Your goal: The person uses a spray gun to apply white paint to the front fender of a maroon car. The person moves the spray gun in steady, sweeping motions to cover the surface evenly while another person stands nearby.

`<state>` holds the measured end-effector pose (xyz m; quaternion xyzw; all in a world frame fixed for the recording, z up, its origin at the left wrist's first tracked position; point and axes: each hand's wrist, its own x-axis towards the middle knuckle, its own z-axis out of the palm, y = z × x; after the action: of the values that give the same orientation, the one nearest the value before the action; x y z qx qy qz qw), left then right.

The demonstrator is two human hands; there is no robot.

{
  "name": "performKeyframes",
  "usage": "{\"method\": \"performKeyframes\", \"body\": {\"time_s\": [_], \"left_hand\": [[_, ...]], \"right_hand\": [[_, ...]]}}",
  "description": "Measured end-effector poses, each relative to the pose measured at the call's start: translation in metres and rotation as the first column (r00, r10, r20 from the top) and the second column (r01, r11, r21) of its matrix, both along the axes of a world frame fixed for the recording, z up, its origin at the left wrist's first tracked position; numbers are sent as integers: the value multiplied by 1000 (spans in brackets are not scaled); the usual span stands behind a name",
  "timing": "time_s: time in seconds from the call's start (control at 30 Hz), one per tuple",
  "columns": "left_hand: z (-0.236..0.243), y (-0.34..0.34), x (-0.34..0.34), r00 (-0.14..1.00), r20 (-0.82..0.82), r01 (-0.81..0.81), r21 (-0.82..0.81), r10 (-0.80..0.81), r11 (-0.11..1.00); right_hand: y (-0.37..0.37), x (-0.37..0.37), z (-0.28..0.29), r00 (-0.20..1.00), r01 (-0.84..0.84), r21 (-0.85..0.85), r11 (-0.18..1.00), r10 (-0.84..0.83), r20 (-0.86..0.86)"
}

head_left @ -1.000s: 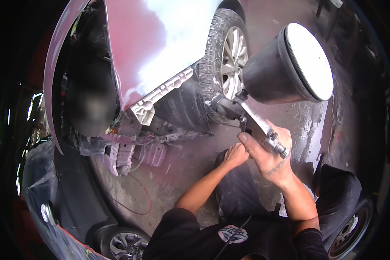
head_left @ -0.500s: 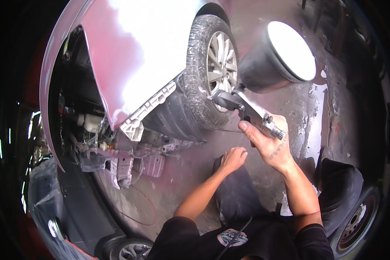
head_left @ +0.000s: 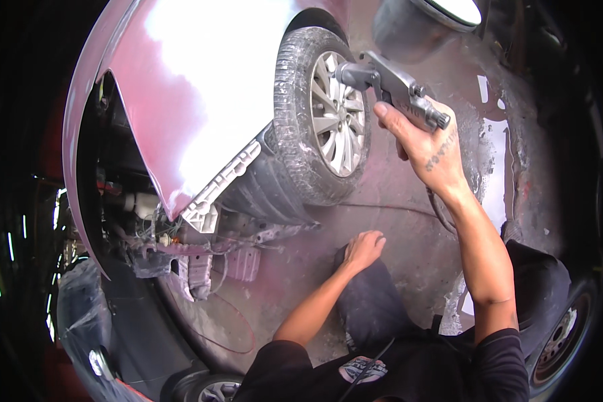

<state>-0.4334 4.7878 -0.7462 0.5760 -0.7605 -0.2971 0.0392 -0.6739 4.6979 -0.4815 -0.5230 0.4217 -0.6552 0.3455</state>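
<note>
A metal spray gun (head_left: pixel 398 94) with a large dark paint cup (head_left: pixel 412 30) and a whitish lid is gripped in my right hand (head_left: pixel 429 144). The gun is raised in front of the car's wheel (head_left: pixel 338 114), nozzle pointing left toward it and the car body. Left of the wheel lies the pink body panel (head_left: pixel 161 114) with a broad white patch. My left hand (head_left: pixel 365 249) lies loosely over my bent knee, fingers draped and holding nothing that I can see.
Bare car structure and wiring (head_left: pixel 161 228) show at the panel's lower left. A dark bumper (head_left: pixel 141 321) partly wrapped in plastic curves along the lower left. A thin red hose (head_left: pixel 248 335) lies on the floor. Another wheel (head_left: pixel 559 342) stands at the lower right.
My right hand has lifted the spray gun upward and slightly right, so its cup is partly cut off by the top edge. My left hand stays on the knee.
</note>
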Motion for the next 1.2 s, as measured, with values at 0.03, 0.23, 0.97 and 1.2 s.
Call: {"method": "performKeyframes", "body": {"time_s": [0.03,0.23,0.97,1.2], "left_hand": [[-1,0,-2,1000,1,4,4,-4,1000],[-4,-3,-4,1000,14,9,20,-10,1000],[7,-5,-13,999,37,-8,54,6,999],[8,-4,-10,999,30,9,27,-10,1000]], "right_hand": [[5,0,0,1000,-25,-8,1000,25,-5],[24,-27,10,935,-321,98,942,332,-127],[-6,-51,25,978,-151,57,987,157,-140],[-2,-58,29,932,-286,175,942,316,-177]]}}
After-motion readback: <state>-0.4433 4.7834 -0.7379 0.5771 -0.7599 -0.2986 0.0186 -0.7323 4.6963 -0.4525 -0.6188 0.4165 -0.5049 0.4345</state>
